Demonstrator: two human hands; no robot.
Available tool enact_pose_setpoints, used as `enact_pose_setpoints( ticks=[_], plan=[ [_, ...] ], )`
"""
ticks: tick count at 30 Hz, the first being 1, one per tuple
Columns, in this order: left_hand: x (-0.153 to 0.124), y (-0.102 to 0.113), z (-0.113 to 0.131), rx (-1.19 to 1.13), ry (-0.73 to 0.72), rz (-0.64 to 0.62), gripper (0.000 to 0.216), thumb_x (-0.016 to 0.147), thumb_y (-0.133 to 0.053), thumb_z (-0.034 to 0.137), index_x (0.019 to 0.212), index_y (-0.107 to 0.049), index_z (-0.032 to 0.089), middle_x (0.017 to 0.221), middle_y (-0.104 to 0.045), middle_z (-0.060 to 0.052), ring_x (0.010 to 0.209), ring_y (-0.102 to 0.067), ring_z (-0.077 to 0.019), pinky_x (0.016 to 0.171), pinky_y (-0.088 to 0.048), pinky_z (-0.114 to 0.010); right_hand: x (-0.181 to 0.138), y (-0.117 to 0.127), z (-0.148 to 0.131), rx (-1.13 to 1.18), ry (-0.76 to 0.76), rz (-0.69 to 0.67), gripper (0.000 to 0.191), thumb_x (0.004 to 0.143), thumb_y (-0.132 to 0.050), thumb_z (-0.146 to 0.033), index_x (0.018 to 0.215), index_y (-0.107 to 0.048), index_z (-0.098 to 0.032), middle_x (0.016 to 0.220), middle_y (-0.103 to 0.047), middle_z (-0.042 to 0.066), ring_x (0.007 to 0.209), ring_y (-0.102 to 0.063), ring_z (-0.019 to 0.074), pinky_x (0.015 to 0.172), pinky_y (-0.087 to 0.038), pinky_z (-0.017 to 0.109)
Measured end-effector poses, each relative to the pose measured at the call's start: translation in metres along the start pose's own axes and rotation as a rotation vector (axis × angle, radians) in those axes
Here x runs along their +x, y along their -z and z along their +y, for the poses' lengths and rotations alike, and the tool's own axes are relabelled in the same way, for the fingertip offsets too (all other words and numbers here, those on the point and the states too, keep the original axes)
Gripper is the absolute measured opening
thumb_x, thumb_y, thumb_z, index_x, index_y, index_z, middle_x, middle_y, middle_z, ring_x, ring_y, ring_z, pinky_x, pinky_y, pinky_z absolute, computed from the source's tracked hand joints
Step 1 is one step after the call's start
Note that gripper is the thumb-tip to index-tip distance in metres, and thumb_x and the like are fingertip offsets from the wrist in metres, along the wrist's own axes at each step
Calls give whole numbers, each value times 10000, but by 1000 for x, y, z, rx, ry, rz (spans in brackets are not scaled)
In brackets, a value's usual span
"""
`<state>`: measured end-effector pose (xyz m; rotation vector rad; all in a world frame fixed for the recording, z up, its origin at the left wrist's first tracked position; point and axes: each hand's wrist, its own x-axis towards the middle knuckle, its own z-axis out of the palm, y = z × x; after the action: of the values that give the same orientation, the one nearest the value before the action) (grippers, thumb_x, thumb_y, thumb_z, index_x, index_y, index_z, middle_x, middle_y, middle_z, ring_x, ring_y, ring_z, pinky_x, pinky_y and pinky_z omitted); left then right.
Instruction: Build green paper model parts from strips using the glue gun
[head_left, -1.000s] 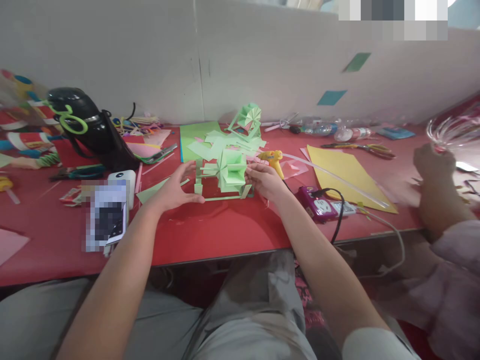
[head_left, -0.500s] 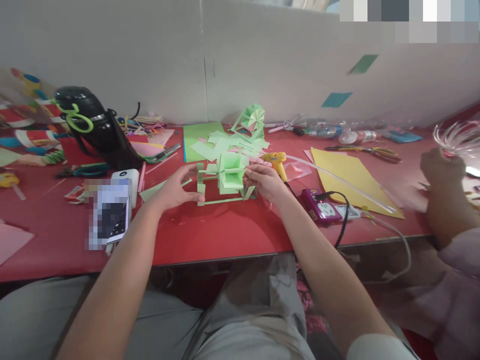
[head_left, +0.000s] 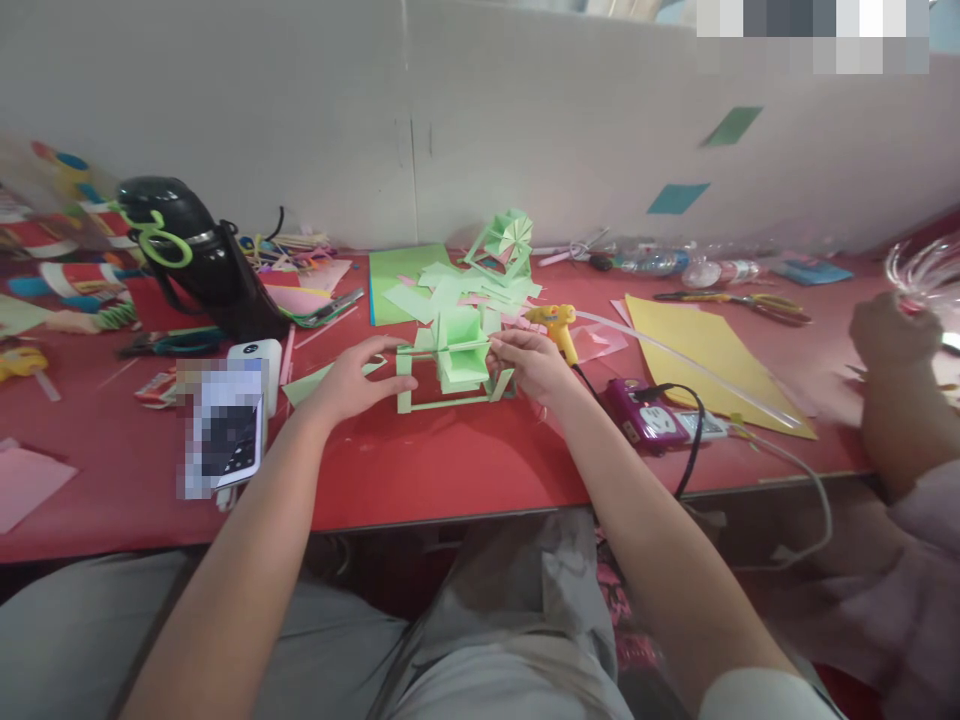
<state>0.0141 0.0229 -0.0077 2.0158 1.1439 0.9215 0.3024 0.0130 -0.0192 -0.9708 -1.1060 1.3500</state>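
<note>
A light green paper wheel model (head_left: 459, 358) stands in a strip frame on the red table (head_left: 420, 470). My left hand (head_left: 352, 378) rests beside its left post, thumb and fingers curved around the frame's end. My right hand (head_left: 531, 362) pinches the thin axle strip at the wheel's right side. A second green paper wheel (head_left: 504, 240) stands behind, amid cut green paper scraps (head_left: 442, 290). A yellow glue gun (head_left: 556, 326) lies just right of my right hand.
A phone (head_left: 225, 430) and white device lie at left, near a black bag (head_left: 195, 260). A purple power strip (head_left: 649, 415) with cables, yellow paper (head_left: 705, 350) and scissors (head_left: 735, 300) lie at right. Another person's hand (head_left: 889, 335) works at far right.
The paper wheel has turned a little between my hands. Both hands keep their places on the frame. The other person's hand at right has shifted slightly.
</note>
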Motion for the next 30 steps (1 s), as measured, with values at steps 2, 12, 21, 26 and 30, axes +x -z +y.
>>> enact_pose_setpoints(
  ticks=[2, 12, 21, 26, 30],
  plan=[
    [-1, 0, 1, 4, 4, 3, 622, 685, -788, 561, 1189, -659, 220, 1288, -655, -107, 1199, -603, -307, 1054, -462, -482, -1, -1, -1, -2, 2, -4, 402, 556, -904, -446, 789, -723, -172, 665, -656, 6, 627, -594, 122, 659, -517, 293],
    [-2, 1, 5, 68, -14, 47, 546, 732, -750, 575, 1145, -708, 221, 1204, -710, -96, 1128, -641, -295, 1024, -483, -449, -5, -5, -7, 36, -32, -13, 387, 550, -910, -437, 759, -717, -175, 668, -662, 4, 625, -598, 116, 626, -503, 275],
    [-3, -4, 9, 83, -122, 112, 473, 753, -752, 545, 1095, -725, 219, 1181, -721, -89, 1100, -654, -270, 1006, -499, -418, -5, -6, -6, 53, -26, 9, 419, 497, -933, -440, 740, -720, -174, 655, -675, -2, 600, -602, 101, 613, -517, 255],
    [-3, -7, 11, 81, -134, 148, 392, 772, -753, 493, 1034, -743, 202, 1120, -743, -90, 1055, -678, -259, 973, -509, -389, -6, -7, -5, 75, -39, 15, 429, 474, -941, -425, 738, -723, -167, 643, -680, -3, 591, -606, 102, 613, -514, 251],
    [-4, -9, 10, 80, -124, 182, 337, 768, -762, 459, 991, -755, 207, 1075, -760, -75, 1026, -695, -251, 944, -522, -360, -6, -6, -4, 82, -45, 10, 421, 489, -937, -413, 751, -730, -156, 644, -682, 3, 596, -613, 104, 610, -508, 248]
  ],
)
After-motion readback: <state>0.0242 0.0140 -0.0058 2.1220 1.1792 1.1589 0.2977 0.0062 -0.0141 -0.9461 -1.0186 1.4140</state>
